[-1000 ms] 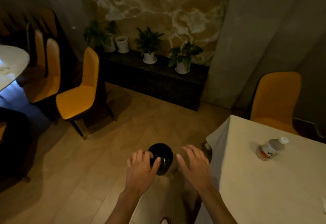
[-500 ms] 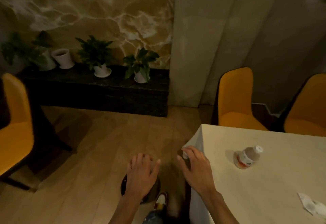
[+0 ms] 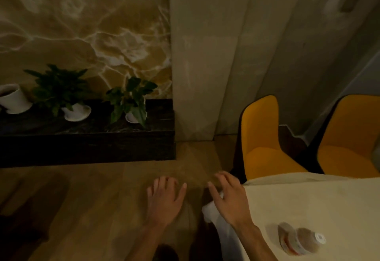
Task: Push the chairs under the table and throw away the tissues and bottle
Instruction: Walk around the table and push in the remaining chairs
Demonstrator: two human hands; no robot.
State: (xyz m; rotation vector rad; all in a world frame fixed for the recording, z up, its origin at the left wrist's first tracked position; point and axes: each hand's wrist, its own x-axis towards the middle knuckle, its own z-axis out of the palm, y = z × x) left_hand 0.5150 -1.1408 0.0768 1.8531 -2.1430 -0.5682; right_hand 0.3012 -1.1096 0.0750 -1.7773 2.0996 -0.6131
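From the head view, the left hand (image 3: 164, 201) hovers over the floor and the right hand (image 3: 230, 197) over the table (image 3: 308, 205) corner, fingers spread and empty, the bottle (image 3: 298, 240) lying near right, two yellow chairs (image 3: 265, 143) beyond.

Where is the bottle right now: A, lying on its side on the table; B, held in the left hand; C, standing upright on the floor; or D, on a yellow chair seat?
A: the bottle lies on its side on the cloth-covered table, with neither hand touching it.
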